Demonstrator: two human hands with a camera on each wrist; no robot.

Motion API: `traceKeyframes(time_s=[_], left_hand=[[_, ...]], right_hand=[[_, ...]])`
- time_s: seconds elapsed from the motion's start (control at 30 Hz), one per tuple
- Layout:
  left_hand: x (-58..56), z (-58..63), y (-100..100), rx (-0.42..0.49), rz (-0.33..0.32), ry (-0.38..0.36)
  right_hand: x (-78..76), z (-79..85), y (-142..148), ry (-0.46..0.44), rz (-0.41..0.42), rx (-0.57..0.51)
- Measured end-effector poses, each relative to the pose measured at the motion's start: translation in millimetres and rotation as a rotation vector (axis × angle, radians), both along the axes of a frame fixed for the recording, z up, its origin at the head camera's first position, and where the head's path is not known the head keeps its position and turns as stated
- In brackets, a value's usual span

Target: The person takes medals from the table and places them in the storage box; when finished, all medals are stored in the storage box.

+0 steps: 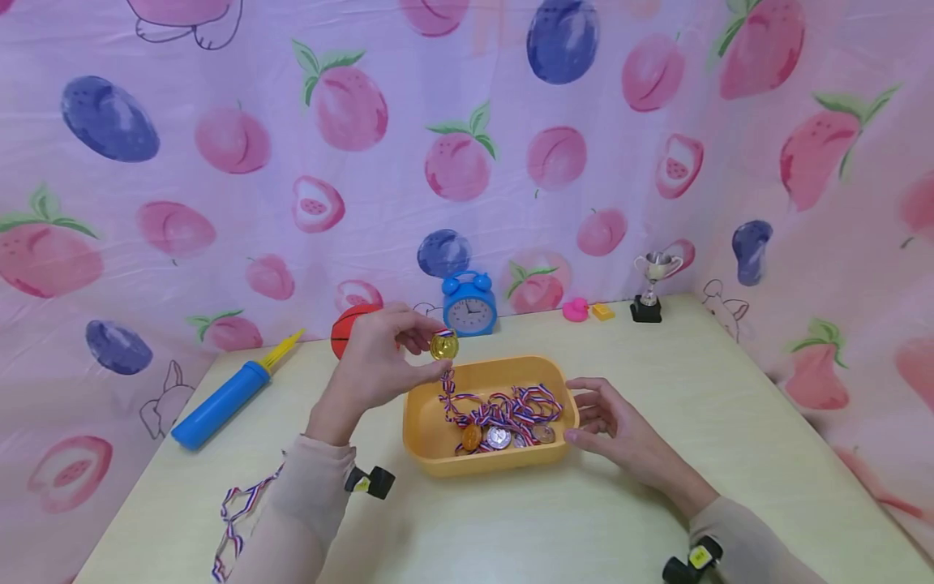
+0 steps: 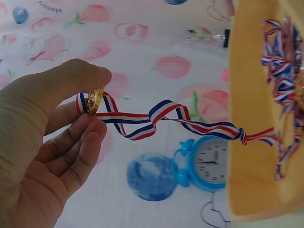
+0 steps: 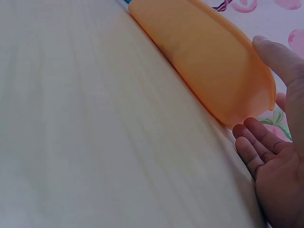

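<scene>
My left hand (image 1: 379,365) pinches a gold medal (image 1: 444,345) between thumb and fingers, above the left part of a yellow-orange plastic tray (image 1: 489,468). From the medal a red, white and blue striped ribbon (image 2: 216,129), with a knot along it, trails down into the tray. Inside the tray lies a tangle of similar ribbons (image 1: 503,410), with a silver medal (image 1: 499,438) and a bronze-coloured medal (image 1: 471,438) near its front. My right hand (image 1: 620,430) is at the tray's right end, fingers relaxed, the thumb (image 3: 270,50) right at the rim.
A blue pump (image 1: 222,404) with a yellow nozzle lies at the left, and another striped ribbon (image 1: 232,519) sits beside my left forearm. Along the back stand a basketball (image 1: 346,328), a blue alarm clock (image 1: 470,308), a pink duck (image 1: 575,309), a yellow block (image 1: 602,312) and a silver trophy (image 1: 649,288).
</scene>
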State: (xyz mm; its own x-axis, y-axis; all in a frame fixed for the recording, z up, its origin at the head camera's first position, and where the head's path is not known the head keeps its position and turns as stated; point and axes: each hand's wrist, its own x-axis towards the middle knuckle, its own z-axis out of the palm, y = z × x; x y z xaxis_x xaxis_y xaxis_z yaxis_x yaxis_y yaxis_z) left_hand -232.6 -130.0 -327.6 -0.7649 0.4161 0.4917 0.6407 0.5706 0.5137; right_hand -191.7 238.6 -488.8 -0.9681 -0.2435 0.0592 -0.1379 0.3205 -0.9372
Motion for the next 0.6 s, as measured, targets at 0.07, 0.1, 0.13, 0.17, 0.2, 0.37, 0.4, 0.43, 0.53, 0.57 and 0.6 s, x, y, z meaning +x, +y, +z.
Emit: traceKeyframes(time_s=[0.07,0.1,0.13,0.17,0.2,0.37,0.4,0.43,0.53,0.57,0.6], left_hand=[[0.5,-10.5,-0.4,-0.007,0.003,-0.024],[0.5,-16.4,-0.8,-0.012,0.005,-0.04],[0.8,-22.1,-1.3,-0.021,0.007,-0.058],[1.5,-27.6,-2.0,-0.032,0.009,-0.08],[2.4,-32.8,-2.8,-0.045,0.015,-0.105],[6.8,-52.0,-9.0,-0.108,0.055,-0.197],[7.5,-54.2,-10.5,-0.112,0.061,-0.21],[8.1,-55.7,-12.0,-0.109,0.064,-0.22],[9.3,-57.5,-16.5,-0.101,0.062,-0.22],[10.2,-57.2,-18.1,-0.101,0.061,-0.216],[11.1,-57.1,-20.1,-0.105,0.06,-0.207]], right_hand=[[-0.1,0.1,-0.4,0.002,0.002,-0.001],[-0.2,0.1,-0.5,0.003,0.003,-0.001],[-0.3,0.0,-0.7,0.004,0.001,-0.003],[-0.4,-0.1,-0.7,0.006,0.001,-0.004],[-0.4,-0.1,-0.9,0.007,0.0,-0.005],[-0.6,-1.1,-1.3,0.014,0.002,-0.003],[-0.7,-1.4,-1.4,0.014,0.003,-0.002],[-0.8,-1.7,-1.4,0.015,0.003,-0.002],[-0.9,-1.8,-1.1,0.015,0.001,-0.004],[-0.9,-1.9,-0.9,0.018,0.003,-0.002],[-0.9,-2.2,-0.6,0.019,0.003,-0.002]])
